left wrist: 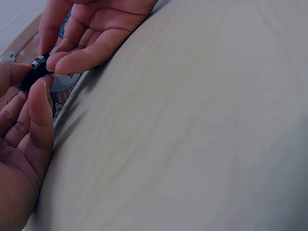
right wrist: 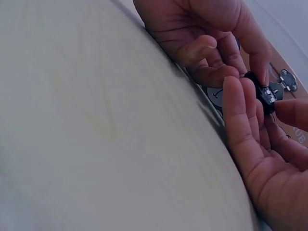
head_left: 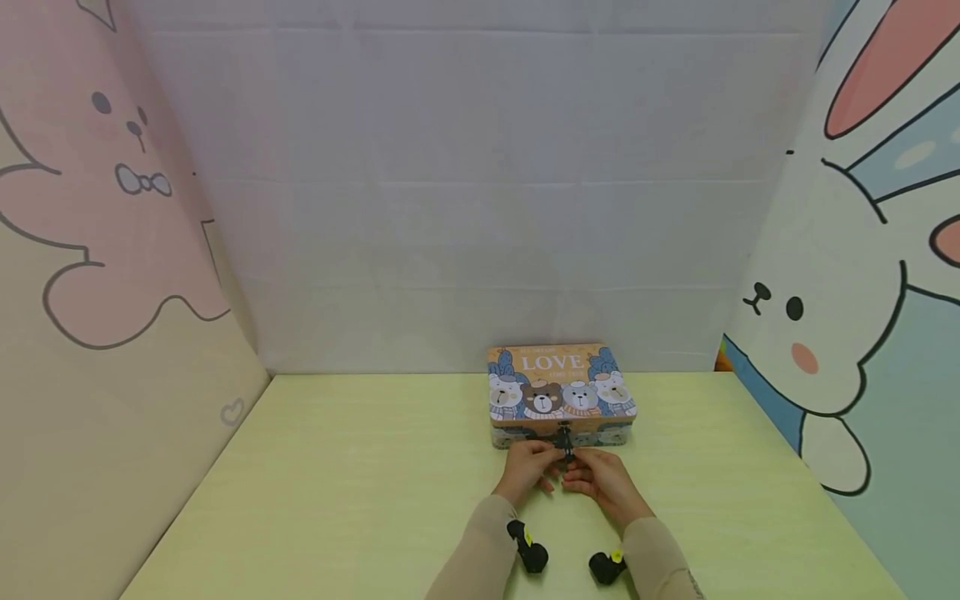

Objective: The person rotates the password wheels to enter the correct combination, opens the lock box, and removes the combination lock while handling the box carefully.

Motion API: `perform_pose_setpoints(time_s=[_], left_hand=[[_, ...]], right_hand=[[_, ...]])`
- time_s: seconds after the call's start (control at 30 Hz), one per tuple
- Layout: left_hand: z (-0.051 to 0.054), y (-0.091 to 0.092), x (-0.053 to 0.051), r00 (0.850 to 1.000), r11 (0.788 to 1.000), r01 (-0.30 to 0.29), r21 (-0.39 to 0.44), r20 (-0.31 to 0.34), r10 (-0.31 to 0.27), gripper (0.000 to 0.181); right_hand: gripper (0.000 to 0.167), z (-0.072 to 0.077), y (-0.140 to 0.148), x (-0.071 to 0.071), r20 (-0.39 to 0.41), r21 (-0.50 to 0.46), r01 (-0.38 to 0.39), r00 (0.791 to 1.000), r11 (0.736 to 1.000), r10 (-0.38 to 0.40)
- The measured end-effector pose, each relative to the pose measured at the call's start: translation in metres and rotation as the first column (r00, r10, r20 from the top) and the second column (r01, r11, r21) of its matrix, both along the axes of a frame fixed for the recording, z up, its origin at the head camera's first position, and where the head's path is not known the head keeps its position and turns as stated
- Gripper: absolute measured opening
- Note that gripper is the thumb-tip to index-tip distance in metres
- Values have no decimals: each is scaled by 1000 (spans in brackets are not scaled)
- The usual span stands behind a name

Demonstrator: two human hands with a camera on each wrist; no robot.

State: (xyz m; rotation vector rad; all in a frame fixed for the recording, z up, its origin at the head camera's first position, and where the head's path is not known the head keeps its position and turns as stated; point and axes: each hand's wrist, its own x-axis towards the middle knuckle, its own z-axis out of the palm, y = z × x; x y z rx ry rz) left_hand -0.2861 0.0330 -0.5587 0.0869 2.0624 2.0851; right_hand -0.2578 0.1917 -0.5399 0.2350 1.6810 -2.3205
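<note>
A rectangular tin box (head_left: pixel 562 392) with cartoon bears and the word LOVE on its lid stands near the back of the table. On its front hangs a small black combination padlock (right wrist: pixel 265 96) with number dials, beside a metal hasp (right wrist: pixel 288 80). My left hand (head_left: pixel 525 468) pinches the padlock from the left, thumb and fingers close to the dials. From the other side, my right hand (head_left: pixel 606 482) pinches it too. Fingers partly cover the padlock (left wrist: pixel 34 71) in the left wrist view, and the set digits are too small to read.
The pale yellow-green table (head_left: pixel 337 483) spreads around the box. Behind it hangs a white cloth backdrop (head_left: pixel 465 192), with cartoon-printed panels at both sides. A black device (head_left: pixel 534 557) is strapped at the left wrist, and another black device (head_left: pixel 604 568) at the right.
</note>
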Motion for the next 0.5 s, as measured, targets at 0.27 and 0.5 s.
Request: perform_pose_setpoints(time_s=[0.27, 0.5], left_hand=[[0, 1, 1, 1000, 1000, -9, -14, 6, 9, 18], [1, 1, 1, 1000, 999, -2, -33, -5, 2, 18]], right_hand=[[22, -2, 3, 0, -21, 4, -40, 999, 999, 40], [21, -2, 4, 0, -28, 0, -58, 998, 998, 58]])
